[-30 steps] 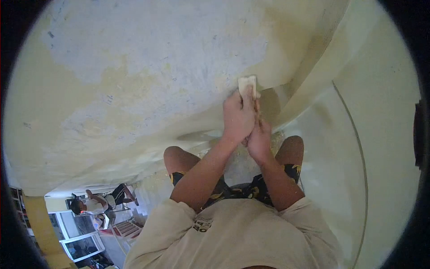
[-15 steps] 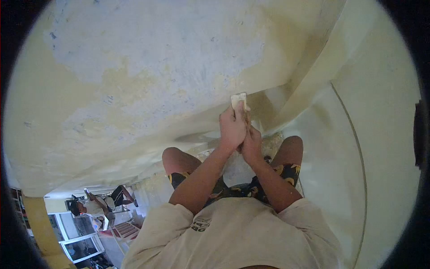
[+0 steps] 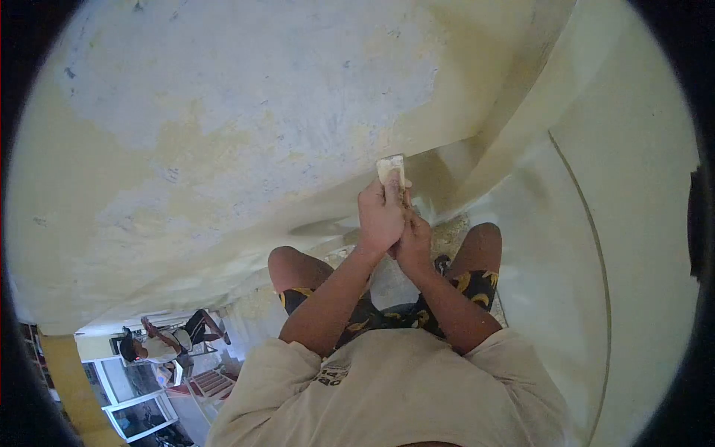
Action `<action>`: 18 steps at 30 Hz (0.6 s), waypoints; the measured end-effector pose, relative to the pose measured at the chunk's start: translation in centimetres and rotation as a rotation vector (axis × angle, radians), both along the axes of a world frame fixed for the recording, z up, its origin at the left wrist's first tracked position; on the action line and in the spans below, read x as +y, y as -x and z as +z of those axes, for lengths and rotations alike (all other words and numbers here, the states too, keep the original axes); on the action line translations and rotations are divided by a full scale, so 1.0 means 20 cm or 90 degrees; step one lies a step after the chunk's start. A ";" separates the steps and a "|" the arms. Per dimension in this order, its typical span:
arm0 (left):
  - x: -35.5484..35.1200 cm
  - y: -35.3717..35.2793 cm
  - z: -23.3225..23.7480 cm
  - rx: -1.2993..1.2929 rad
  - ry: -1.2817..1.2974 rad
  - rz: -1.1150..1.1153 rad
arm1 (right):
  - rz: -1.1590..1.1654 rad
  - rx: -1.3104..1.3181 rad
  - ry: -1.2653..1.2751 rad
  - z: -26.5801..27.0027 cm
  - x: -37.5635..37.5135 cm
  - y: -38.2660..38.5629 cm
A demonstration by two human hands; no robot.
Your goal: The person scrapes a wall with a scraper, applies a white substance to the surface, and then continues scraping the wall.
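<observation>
A scraper (image 3: 390,163) with a pale, plaster-smeared flat blade has its edge at the lower border of the patchy wall (image 3: 246,97). My left hand (image 3: 381,217) is closed around it just behind the blade, with a finger stretched along the blade's face. Just below and to the right, my right hand (image 3: 414,242) is closed at the handle end, close against the left hand. The handle is mostly hidden by my fingers. Bluish-white bare areas and yellowish paint cover the wall in front of me.
My bent knees (image 3: 298,267) flank my forearms. A smooth pale wall (image 3: 544,246) with a dark curved line rises on the right. At lower left, another person (image 3: 175,344) is near a reddish rack-like object (image 3: 216,384) and white-framed windows (image 3: 138,413).
Both hands and the scraper have shifted slightly left, and the wall appears a little shifted left too. The other person's arms have changed position.
</observation>
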State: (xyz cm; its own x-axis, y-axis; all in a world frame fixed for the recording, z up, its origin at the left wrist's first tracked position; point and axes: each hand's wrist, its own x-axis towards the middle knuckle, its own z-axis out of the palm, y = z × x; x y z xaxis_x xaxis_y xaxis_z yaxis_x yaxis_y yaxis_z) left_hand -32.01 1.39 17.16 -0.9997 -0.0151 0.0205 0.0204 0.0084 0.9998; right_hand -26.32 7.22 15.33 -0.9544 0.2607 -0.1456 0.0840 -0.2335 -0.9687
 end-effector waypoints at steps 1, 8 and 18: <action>0.01 -0.01 0.01 0.002 0.000 -0.001 | 0.017 -0.015 0.030 -0.03 0.00 0.00; -0.03 -0.02 0.02 0.024 0.072 0.010 | 0.028 0.007 -0.024 -0.04 -0.01 0.02; 0.03 -0.01 0.09 0.008 0.097 0.025 | -0.006 0.049 -0.049 -0.09 0.04 0.07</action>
State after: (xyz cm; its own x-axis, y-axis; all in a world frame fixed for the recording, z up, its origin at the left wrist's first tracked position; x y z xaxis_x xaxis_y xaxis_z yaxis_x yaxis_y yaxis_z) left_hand -31.81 2.05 18.98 -0.9980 -0.0499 0.0377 0.0291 0.1616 0.9864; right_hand -27.69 8.11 13.52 -0.9592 0.2781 -0.0509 0.0065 -0.1585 -0.9873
